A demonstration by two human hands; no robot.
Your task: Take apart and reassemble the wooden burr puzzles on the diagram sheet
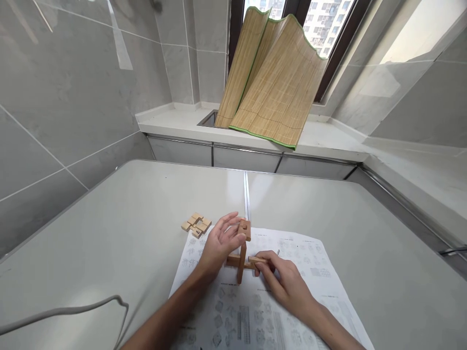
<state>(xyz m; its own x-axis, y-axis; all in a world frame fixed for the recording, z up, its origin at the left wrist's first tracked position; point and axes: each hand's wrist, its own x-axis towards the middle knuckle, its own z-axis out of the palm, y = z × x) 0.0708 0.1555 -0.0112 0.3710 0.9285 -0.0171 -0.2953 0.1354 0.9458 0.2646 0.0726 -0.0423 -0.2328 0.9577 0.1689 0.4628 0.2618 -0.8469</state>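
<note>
My left hand (222, 240) grips a brown wooden block (245, 230) with a hole in its face, between thumb and fingers. Below that block stands a wooden bar (242, 265), with another wooden bar (232, 261) crossing behind it; I cannot tell how these pieces join. A small wooden stick (257, 260) is pinched between the thumb and fingers of my right hand (280, 274), right beside the crossing bars. Under both hands lies a large printed sheet (302, 301) with drawings of puzzle shapes. My fingers hide parts of the wooden pieces.
Several light wooden pieces (197, 224) lie together left of the sheet, one marked with a 3. A grey cable (83, 308) crosses the table (120, 233) at front left. Behind the table, a bamboo mat (277, 87) leans over a white counter (175, 121).
</note>
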